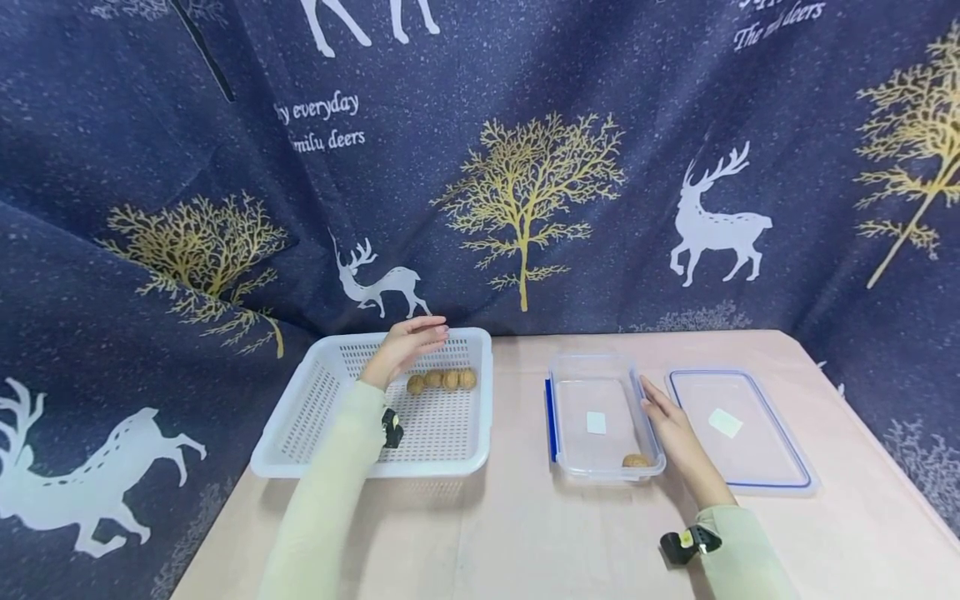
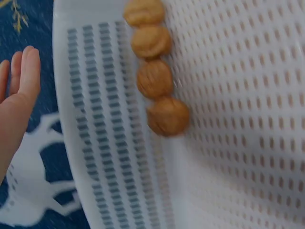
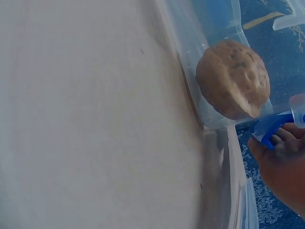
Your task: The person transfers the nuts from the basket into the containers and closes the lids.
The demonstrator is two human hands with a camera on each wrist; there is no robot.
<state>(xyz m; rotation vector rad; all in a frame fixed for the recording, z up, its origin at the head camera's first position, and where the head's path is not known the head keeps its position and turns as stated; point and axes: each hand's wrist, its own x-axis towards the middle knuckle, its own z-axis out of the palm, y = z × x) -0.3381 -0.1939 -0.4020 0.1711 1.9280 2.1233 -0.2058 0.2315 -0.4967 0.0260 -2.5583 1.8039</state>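
Left sleeve (image 1: 322,508): stretched across the white basket (image 1: 442,468).
Left hand (image 1: 401,350): raised over it, fingers extended, holding nothing.
Right hand (image 1: 675,429): grasping the clear container (image 1: 577,400) at a blue clip (image 3: 273,130).
Walnuts (image 1: 451,380): four in the basket, one in the container.

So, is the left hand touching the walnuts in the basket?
Apart: in the left wrist view, the slotted wall of the basket shows between the left hand and the four walnuts.

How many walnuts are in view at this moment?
5 walnuts: four in a row near the far wall of the white basket, one walnut in the near right corner of the clear container. The left arm could hide others.
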